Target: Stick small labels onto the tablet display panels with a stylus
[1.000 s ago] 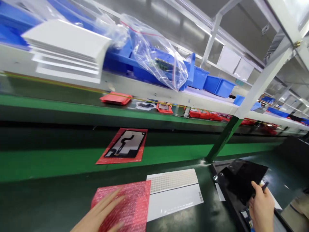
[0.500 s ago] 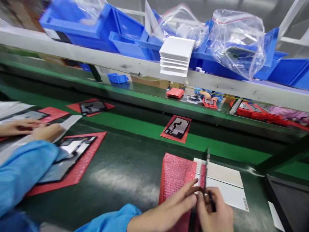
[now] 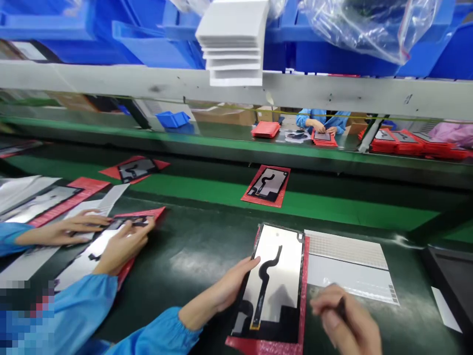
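In the head view, has just gone from standing the screen (image 3: pixel 281 276) on edge between both hands to laying it silver back up over the red bubble wrap (image 3: pixel 281 347) on the bench (image 3: pixel 195 256). Now shows the black ribbon (image 3: pixel 262 288) at full length, so probably leaves the whole back within easy reach. Keeps the left hand (image 3: pixel 231 288) at the screen's left edge, thumb over the top; cannot tell a closed grip from a resting one, with fingers hidden. Has drawn the right hand (image 3: pixel 349 320) clear, just right of the screen, slightly blurred, pinching a small dark thing (image 3: pixel 342 305) too unclear to name. Seems to leave steadying to the left hand alone. Farther right, includes a white sheet (image 3: pixel 349 281) and a black tray (image 3: pixel 436 276). Beyond, on the green strip, includes another screen (image 3: pixel 275 183) on red wrap. At left, includes a co-worker's hand (image 3: pixel 123 246), well apart.
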Demonstrator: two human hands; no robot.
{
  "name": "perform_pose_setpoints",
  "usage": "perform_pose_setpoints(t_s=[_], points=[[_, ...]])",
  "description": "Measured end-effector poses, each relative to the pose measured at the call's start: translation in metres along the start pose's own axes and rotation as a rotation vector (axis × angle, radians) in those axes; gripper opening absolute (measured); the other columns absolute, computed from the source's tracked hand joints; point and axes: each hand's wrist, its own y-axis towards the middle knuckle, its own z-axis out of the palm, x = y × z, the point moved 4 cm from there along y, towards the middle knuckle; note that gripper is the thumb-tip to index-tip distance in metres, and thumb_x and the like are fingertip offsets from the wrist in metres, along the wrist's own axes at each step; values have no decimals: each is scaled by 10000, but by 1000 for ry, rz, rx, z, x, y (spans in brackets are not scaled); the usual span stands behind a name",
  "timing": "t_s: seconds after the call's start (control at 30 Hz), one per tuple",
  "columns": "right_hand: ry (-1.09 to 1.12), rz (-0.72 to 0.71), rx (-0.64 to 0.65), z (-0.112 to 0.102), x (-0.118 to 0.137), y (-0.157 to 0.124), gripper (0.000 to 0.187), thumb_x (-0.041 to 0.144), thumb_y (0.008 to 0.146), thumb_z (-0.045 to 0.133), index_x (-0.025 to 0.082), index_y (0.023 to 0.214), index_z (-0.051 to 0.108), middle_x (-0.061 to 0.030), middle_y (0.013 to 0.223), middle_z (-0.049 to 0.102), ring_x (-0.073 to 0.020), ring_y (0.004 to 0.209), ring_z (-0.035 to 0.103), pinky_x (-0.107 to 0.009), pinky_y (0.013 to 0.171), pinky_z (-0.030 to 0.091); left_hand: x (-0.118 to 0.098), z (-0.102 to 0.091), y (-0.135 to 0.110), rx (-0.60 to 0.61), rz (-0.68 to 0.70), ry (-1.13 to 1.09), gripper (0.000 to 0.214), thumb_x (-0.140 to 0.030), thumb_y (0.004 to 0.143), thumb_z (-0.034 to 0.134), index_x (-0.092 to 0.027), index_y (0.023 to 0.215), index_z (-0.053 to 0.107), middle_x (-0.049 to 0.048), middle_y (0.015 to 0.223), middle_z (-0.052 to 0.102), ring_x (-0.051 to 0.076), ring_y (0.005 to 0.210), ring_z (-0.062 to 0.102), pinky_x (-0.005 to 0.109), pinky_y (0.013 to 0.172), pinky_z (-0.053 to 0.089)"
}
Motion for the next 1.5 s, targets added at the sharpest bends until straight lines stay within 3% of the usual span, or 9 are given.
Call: perform_pose_setpoints(t_s=[0.1,0.23,0.4,0.6,0.73,0.9,1.0,1.13,1.5], points=[[-40,121,-91,-45,-26,38,452,617,982,623,228,853,814,-82,841,672,-225,741,606,-359,726,510,2,-11,9,67,-49,124,517,-544,774,856,-143,1079,741,148,1072,803,317,1000,768,403,954,584],[-174,276,-178,-81,-84,81,616,775,882,666,168,848,771,-26,661,595,-158,593,508,-282,533,414,-11,-26,10,75,67,533,479,-611,872,727,-186,1092,746,94,1098,789,309,1171,690,367,1021,525],[-78,355,-112,-80,-124,114,676,770,807,756,128,1013,706,-46,670,703,-149,470,573,-273,450,449,-22,-35,3,87,144,1041,460,-621,1009,477,-208,957,671,44,857,741,259,813,705,333,769,522],[-117,371,-92,-71,-144,141,669,751,775,796,124,984,702,-87,728,764,-180,527,679,-285,501,546,-37,-31,2,-62,172,1595,415,-482,1051,376,-227,856,639,101,855,741,327,886,721,374,769,429],[-184,360,-105,-71,-155,152,640,755,796,774,136,937,692,-81,707,761,-187,547,698,-281,511,559,-50,-3,13,-1,289,1546,404,-458,1079,352,-228,906,635,77,855,735,275,801,704,355,713,425],[-161,384,-77,-53,-163,155,601,734,844,750,148,955,676,-82,702,767,-204,575,726,-286,536,580,-36,75,29,366,814,1499,236,-331,1053,476,-199,1059,671,97,1071,718,265,1036,658,377,932,497],[-174,388,-48,-34,-167,155,587,735,863,730,156,949,677,-90,721,775,-219,601,743,-296,550,588,-16,107,41,418,1020,1630,337,-400,1033,549,-159,1246,651,149,1289,674,313,1165,611,428,993,482],[-206,396,-32,-20,-173,155,594,766,866,699,174,912,678,-91,729,775,-232,603,748,-310,547,596,0,118,53,318,1123,1804,608,-555,1042,495,-91,1429,563,205,1523,542,360,1238,552,470,967,452],[-252,451,-3,-23,-175,156,541,737,876,711,200,935,699,-65,721,768,-230,606,738,-315,568,600,-2,119,50,255,1130,1978,654,-587,1057,435,-60,1411,591,211,1528,541,357,1248,526,466,920,407]])
